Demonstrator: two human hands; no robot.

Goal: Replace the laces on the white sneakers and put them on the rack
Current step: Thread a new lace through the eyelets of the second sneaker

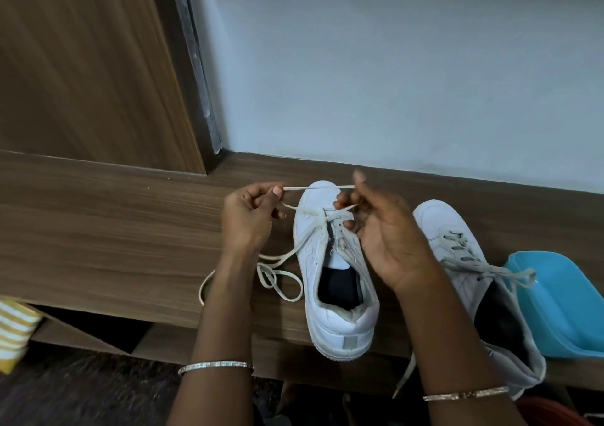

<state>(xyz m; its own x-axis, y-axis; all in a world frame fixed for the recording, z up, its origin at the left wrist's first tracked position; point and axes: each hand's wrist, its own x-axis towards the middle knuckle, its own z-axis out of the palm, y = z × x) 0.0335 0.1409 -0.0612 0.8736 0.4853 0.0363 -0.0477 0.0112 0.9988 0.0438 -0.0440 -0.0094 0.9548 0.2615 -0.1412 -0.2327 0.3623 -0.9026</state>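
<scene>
My left hand (251, 213) pinches the cream lace (313, 188) between thumb and forefinger. My right hand (382, 229) pinches the same lace further along, so it runs taut between them above the toe. Nearest me, the white sneaker (340, 324) has its heel hanging over the front edge of the wooden shelf (114, 229), with slack lace coiled on the wood just to its left. The second sneaker (457, 246), laced, sits just to the right, beside a blue plastic tub (562, 301) toward the right end. A pale wall (392, 82) rises from the back edge.
</scene>
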